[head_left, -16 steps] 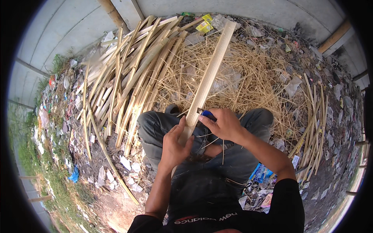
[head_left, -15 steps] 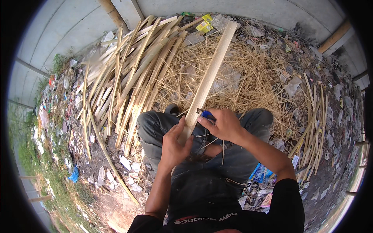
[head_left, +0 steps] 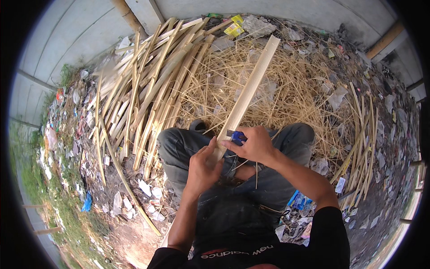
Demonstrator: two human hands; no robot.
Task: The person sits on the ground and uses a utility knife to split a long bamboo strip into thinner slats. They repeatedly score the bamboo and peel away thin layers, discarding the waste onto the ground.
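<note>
A long split bamboo strip (head_left: 251, 87) slants up and away from my lap, its pale inner side facing up. My left hand (head_left: 204, 167) is closed round its near end. In my right hand (head_left: 254, 142) is a blue-handled utility knife (head_left: 237, 136), its short blade lying against the strip's surface close to my left fingertips. My right thumb reaches across to the strip just beneath the blade. Both hands are above my crossed legs (head_left: 179, 145) in dark trousers.
A large heap of split bamboo strips (head_left: 152, 85) lies at the far left. Thin shavings (head_left: 295, 94) cover the ground ahead. A smaller bundle of slender strips (head_left: 360, 148) lies at the right. Scattered litter surrounds me, and a pale wall (head_left: 277, 13) stands behind.
The bamboo strip has been drawn back toward me, its far end now lower and slightly to the right. The knife has turned a little, showing more of its blue handle.
</note>
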